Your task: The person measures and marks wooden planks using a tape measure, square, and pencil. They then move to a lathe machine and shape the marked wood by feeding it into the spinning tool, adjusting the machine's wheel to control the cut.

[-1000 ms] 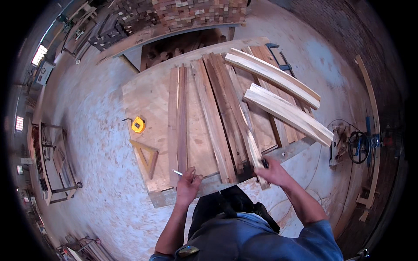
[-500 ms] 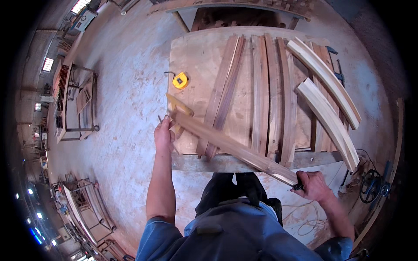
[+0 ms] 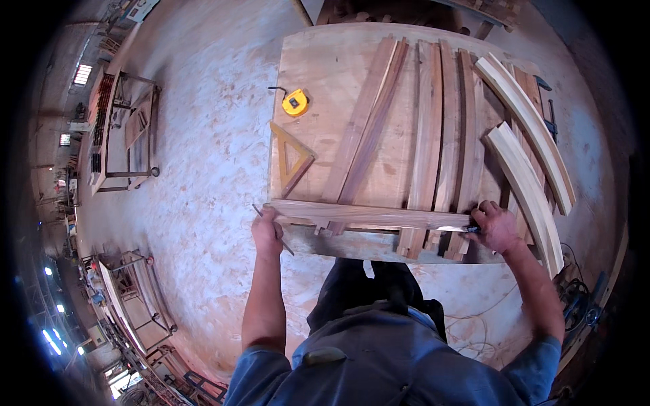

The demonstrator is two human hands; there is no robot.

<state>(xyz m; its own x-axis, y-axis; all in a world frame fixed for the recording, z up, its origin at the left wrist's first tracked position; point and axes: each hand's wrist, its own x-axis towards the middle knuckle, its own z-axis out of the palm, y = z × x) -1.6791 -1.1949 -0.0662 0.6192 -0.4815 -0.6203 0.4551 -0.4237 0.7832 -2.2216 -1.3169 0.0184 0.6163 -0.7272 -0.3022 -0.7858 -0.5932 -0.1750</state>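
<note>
A long wooden board (image 3: 379, 215) lies crosswise near the front edge of the workbench (image 3: 325, 74), over the near ends of other wood pieces. My left hand (image 3: 269, 232) is closed round its left end, with a pencil-like stick (image 3: 289, 250) also caught between the fingers. At the right end my right hand (image 3: 495, 227) grips the same board; a small dark object (image 3: 473, 229) shows by its fingers, too hidden to name. Beyond my left hand lie a yellow triangle square (image 3: 303, 162) and a yellow tape measure (image 3: 295, 103).
Several straight wooden strips (image 3: 425, 122) run front to back on the bench. Two pale curved pieces (image 3: 528, 183) rest at its right side, near a blue clamp (image 3: 547, 108). A wheeled rack (image 3: 125, 128) stands on the floor to the left.
The board has swung from a slant to lie level along the bench's front edge. My right hand moved away from me with its end; the triangle square is now uncovered.
</note>
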